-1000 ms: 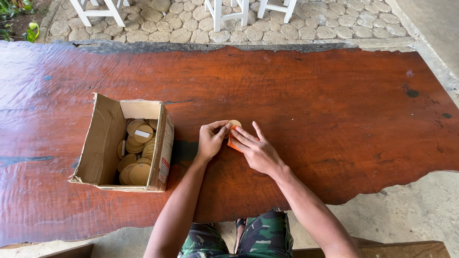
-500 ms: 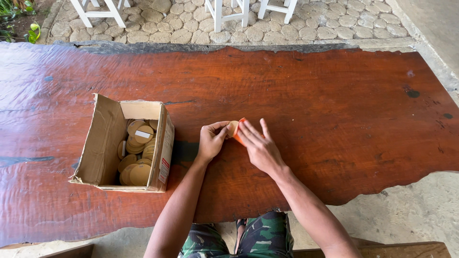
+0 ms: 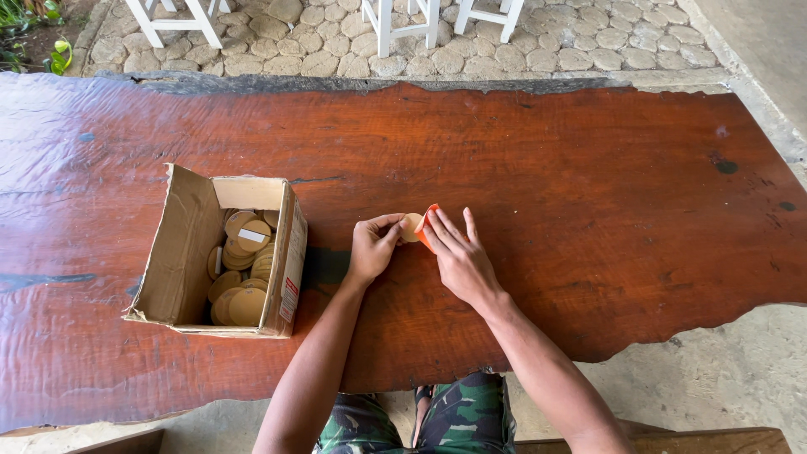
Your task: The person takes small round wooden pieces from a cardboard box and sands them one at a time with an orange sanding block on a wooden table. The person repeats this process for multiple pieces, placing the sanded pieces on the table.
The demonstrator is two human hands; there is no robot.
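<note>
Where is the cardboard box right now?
In the head view, the open cardboard box of tan discs sits on the wooden table, left of the left hand.

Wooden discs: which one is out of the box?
The tan disc held upright between the left hand and right hand; the others lie piled inside the cardboard box.

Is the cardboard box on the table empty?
No, the open cardboard box on the wooden table holds many round tan discs, piled inside it to the left of the hands.
</note>
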